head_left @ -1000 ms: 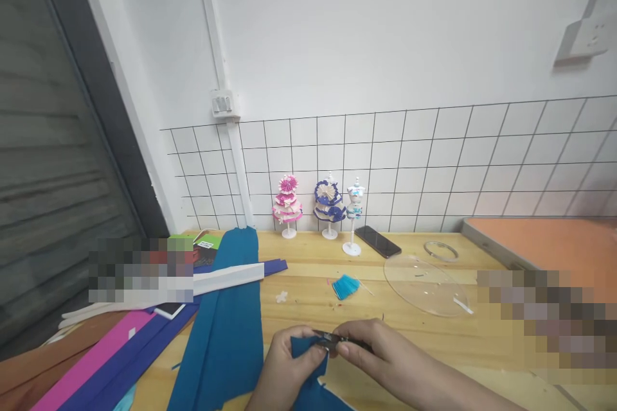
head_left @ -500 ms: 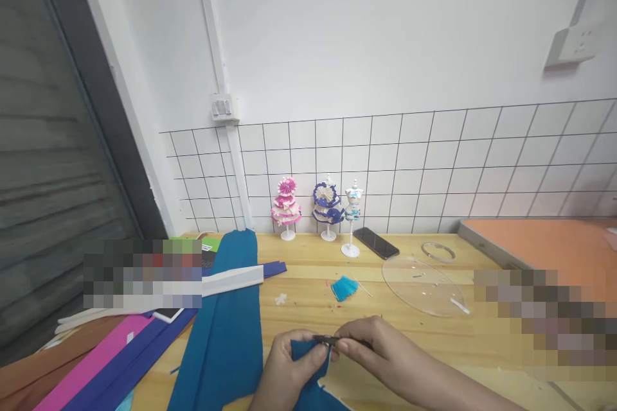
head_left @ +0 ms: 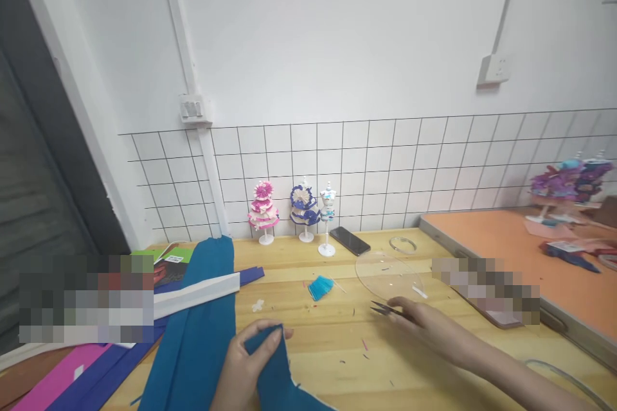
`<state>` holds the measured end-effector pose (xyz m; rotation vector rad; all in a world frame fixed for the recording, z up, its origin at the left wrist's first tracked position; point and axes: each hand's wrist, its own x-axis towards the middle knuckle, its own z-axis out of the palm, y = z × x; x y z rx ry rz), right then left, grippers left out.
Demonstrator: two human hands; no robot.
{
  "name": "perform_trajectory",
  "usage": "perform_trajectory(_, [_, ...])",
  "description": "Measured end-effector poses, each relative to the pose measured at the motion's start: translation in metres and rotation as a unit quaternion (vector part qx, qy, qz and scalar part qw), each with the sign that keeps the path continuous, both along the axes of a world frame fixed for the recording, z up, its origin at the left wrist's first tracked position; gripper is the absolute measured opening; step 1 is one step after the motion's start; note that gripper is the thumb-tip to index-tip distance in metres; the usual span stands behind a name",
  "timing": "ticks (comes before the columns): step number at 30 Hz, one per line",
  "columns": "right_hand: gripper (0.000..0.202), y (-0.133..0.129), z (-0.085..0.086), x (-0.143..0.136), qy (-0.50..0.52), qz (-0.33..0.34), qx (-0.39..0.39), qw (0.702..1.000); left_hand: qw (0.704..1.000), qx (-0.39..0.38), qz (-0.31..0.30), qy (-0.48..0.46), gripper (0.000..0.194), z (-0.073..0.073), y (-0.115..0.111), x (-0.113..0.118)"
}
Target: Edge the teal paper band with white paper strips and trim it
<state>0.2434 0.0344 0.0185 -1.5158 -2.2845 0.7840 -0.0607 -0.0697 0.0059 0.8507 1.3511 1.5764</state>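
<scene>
My left hand (head_left: 245, 363) pinches a piece of teal crepe paper (head_left: 277, 376) near the front edge of the wooden table (head_left: 337, 334). My right hand (head_left: 424, 324) is stretched out to the right over the table and holds small dark scissors (head_left: 385, 309), whose tips point left beside a clear plastic disc (head_left: 388, 273). A long teal paper sheet (head_left: 195, 327) lies to the left of my left hand.
Three small paper-dress mannequins (head_left: 294, 209) stand by the tiled wall, with a black phone (head_left: 350, 241) and a clear ring (head_left: 402, 244) nearby. A small blue fringe piece (head_left: 321, 287) lies mid-table. Pink, purple and white paper strips (head_left: 96, 359) lie left. An orange board (head_left: 520, 250) is at right.
My right hand has pulled the scissors away from the teal piece and moved right toward the clear disc. My left hand keeps the paper. The view has swung right.
</scene>
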Motion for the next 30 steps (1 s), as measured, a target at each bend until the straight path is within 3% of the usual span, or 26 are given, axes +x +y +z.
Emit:
perform_trajectory(3, [0.034,0.002,-0.023,0.033,-0.038,-0.036,0.018,0.998,1.000,0.003,0.001,-0.005,0.033,0.004,0.000,-0.009])
perform_trajectory(6, [0.028,-0.006,-0.035,0.051,-0.041,-0.033,0.030,0.998,1.000,0.007,-0.002,-0.026,0.032,0.005,0.001,-0.017])
perform_trajectory(10, [0.029,-0.012,-0.041,0.059,-0.083,-0.007,0.076,0.994,0.996,-0.008,0.038,-0.086,0.032,0.002,0.003,-0.023])
perform_trajectory(13, [0.025,-0.013,-0.036,0.049,-0.136,0.005,0.150,0.979,0.990,-0.014,0.049,-0.131,0.034,0.004,0.004,-0.021])
perform_trajectory(16, [0.028,-0.026,-0.017,0.014,-0.088,0.038,0.190,0.977,0.989,-0.007,0.054,-0.137,0.041,0.006,0.004,-0.020])
perform_trajectory(20, [0.039,-0.064,0.015,-0.061,0.060,0.144,0.063,0.986,0.989,0.022,0.065,-0.133,0.049,0.006,0.002,-0.022])
perform_trajectory(22, [0.034,-0.081,0.022,-0.099,0.088,0.160,0.056,0.982,0.988,0.039,0.068,-0.132,0.050,0.005,0.001,-0.024])
perform_trajectory(24, [0.033,-0.091,0.020,-0.135,0.092,0.173,0.119,0.973,0.988,0.052,0.075,-0.126,0.051,0.005,0.001,-0.027])
perform_trajectory(26, [0.045,-0.096,0.011,-0.166,0.066,0.193,0.194,0.960,0.987,0.060,0.088,-0.124,0.052,0.006,0.000,-0.030])
perform_trajectory(28, [0.066,-0.097,0.002,-0.191,0.033,0.179,0.245,0.952,0.984,0.066,0.103,-0.130,0.051,0.006,0.000,-0.034])
perform_trajectory(30, [0.070,-0.097,-0.004,-0.209,-0.003,0.154,0.262,0.953,0.982,0.066,0.108,-0.138,0.049,0.007,0.000,-0.037])
